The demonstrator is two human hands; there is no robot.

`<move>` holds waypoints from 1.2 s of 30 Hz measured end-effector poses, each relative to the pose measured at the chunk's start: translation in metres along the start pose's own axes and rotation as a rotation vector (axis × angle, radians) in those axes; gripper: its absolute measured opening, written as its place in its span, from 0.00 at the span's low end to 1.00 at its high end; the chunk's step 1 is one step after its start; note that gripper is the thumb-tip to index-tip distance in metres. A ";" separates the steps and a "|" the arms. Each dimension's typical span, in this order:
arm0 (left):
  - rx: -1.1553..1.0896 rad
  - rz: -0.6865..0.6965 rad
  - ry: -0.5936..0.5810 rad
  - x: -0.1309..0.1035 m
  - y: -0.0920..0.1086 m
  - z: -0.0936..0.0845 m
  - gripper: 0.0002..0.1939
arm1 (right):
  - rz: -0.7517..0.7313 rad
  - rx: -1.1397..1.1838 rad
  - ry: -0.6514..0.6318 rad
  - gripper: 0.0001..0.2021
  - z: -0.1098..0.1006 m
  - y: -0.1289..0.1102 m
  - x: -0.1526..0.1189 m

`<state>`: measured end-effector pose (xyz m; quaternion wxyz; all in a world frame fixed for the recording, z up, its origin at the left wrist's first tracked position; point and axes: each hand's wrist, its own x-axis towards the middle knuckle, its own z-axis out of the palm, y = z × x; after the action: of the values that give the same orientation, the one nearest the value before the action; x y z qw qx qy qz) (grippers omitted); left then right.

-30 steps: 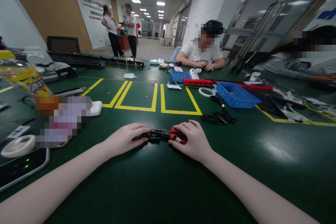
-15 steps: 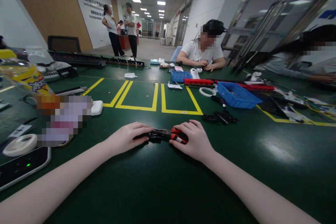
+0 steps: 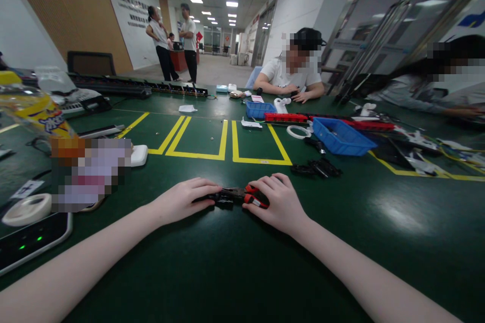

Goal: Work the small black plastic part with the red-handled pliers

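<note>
My right hand (image 3: 279,203) is closed around the red and black handles of a pair of pliers (image 3: 254,200). The dark jaws point left and meet a small black part (image 3: 224,199). On the other side, my left hand (image 3: 189,200) grips this black part between thumb and fingers. Much of the part is covered by my left fingers, so its exact kind is unclear. Both hands are low over the green table (image 3: 227,272), close to each other. Several black parts (image 3: 320,167) lie in a pile beyond my right hand.
A blue bin (image 3: 343,137) and a smaller blue bin (image 3: 260,109) stand farther back, with a white ring (image 3: 298,132) between them. On the left are a drink bottle (image 3: 41,116), a tape roll (image 3: 28,210) and a black device (image 3: 36,242). A co-worker (image 3: 290,78) sits opposite.
My hands stay almost in place, still holding the pliers and the black part. The right hand has shifted very slightly left. Across the table, the co-worker's hands have moved a little.
</note>
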<state>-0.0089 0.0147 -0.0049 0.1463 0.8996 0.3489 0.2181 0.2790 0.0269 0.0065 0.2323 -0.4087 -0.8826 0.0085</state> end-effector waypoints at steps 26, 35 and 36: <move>0.149 0.082 0.050 0.002 -0.007 0.005 0.21 | -0.029 -0.051 0.025 0.18 0.003 0.002 -0.001; 0.121 0.074 0.018 0.002 -0.007 0.005 0.20 | -0.029 -0.043 0.029 0.18 0.003 0.002 -0.001; 0.117 0.072 0.018 0.002 -0.007 0.005 0.20 | -0.030 -0.045 0.031 0.18 0.003 0.002 -0.001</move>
<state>-0.0095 0.0205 -0.0115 0.0825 0.9165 0.3300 0.2104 0.2796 0.0281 0.0029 0.2369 -0.4005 -0.8849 -0.0212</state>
